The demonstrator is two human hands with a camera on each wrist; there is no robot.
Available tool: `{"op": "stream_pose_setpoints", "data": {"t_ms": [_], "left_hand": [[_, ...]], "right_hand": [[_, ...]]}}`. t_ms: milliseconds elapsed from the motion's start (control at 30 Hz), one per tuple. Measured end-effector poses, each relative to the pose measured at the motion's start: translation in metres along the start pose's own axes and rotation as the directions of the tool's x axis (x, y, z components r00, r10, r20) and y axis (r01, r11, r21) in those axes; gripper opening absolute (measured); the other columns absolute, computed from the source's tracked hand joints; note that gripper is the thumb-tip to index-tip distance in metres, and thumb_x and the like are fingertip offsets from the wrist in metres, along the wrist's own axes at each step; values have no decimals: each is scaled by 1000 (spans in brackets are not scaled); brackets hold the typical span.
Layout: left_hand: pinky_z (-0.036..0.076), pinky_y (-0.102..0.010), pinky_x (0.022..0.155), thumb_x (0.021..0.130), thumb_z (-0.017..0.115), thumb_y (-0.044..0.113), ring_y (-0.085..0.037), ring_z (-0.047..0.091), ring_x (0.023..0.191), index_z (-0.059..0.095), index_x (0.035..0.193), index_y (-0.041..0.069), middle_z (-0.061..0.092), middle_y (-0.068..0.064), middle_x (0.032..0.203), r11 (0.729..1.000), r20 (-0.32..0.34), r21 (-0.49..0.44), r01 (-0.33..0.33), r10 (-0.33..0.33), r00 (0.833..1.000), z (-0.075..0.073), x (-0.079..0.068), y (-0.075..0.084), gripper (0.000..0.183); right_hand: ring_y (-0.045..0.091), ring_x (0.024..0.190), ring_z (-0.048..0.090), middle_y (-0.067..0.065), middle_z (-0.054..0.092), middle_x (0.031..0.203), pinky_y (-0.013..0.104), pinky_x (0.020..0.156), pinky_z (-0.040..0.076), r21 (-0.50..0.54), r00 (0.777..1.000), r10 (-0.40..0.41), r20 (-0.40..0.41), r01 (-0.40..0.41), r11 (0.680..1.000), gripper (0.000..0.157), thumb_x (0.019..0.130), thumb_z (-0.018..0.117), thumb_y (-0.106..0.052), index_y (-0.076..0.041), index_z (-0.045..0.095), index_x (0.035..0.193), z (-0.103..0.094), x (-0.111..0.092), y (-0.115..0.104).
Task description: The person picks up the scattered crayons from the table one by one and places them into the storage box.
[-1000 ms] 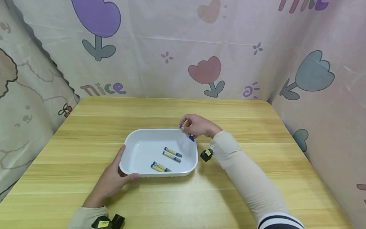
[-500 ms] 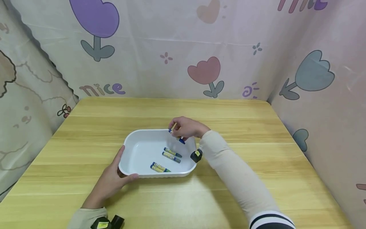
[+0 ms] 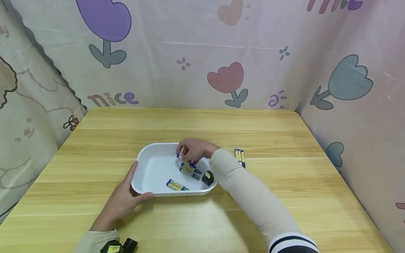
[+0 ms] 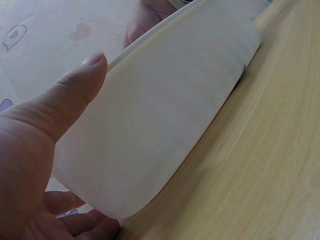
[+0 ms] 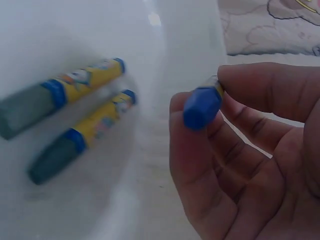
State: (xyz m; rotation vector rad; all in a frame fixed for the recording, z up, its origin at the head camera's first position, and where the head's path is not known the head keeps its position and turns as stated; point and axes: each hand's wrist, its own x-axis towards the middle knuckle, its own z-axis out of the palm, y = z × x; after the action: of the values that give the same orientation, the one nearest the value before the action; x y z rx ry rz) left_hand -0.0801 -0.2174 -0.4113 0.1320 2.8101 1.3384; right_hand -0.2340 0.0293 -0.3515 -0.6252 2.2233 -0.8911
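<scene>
1. Tray: smooth, glossy plastic by its look.
2. Crayons: matt, waxy tips; smooth printed wrappers, seemingly paper.
3. Counter: smooth wood grain, faint sheen.
4. Far backdrop: creased cloth, slight sheen.
5. Right sleeve: matt, wrinkled cloth.

Pale printed cloth behind wood-grain surface and along both sides. At back: large purple tulip upper left, "nice" lettering below, pink tulip right of centre, purple sun further right. Right side: blue-grey tulip, heart beneath.
</scene>
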Motion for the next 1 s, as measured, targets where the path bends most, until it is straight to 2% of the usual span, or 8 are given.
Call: {"op": "stream_pose_setpoints", "data": {"t_ms": [300, 567, 833, 1000], "left_hand": [[35, -63, 98, 78, 81, 35, -47, 45, 123, -1, 157, 15, 29, -32, 149, 1000, -1, 3, 2, -2, 1000, 0, -1, 0, 116], [35, -62, 98, 79, 81, 36, -48, 45, 123, -2, 157, 16, 29, -33, 149, 1000, 2, -2, 6, -6, 1000, 0, 0, 2, 116], [35, -63, 98, 79, 81, 35, -49, 43, 124, -2, 157, 15, 28, -33, 149, 1000, 4, -5, 4, -4, 1000, 0, 0, 3, 115], [36, -62, 98, 79, 81, 34, -48, 45, 123, -2, 157, 15, 30, -33, 148, 1000, 4, -4, 0, 0, 1000, 0, -1, 2, 115]], "right_hand": [[16, 76, 59, 5, 57, 98, 28, 64, 54, -57, 995, 42, 92, -37, 998, 20, 90, 66, -4, -16, 61, 105, 11, 3, 3], [14, 71, 61, 2, 60, 95, 26, 62, 54, -143, 992, 43, 118, -26, 989, 22, 86, 71, -6, -19, 62, 102, 14, 3, 2], [13, 62, 57, 5, 60, 88, 24, 58, 51, -101, 989, 33, 144, -19, 995, 25, 87, 66, 1, -12, 61, 107, 14, 2, 3], [16, 64, 60, 6, 61, 90, 27, 60, 52, -67, 990, 27, 137, -18, 998, 25, 90, 64, -2, -13, 59, 112, 13, 1, 3]]}}
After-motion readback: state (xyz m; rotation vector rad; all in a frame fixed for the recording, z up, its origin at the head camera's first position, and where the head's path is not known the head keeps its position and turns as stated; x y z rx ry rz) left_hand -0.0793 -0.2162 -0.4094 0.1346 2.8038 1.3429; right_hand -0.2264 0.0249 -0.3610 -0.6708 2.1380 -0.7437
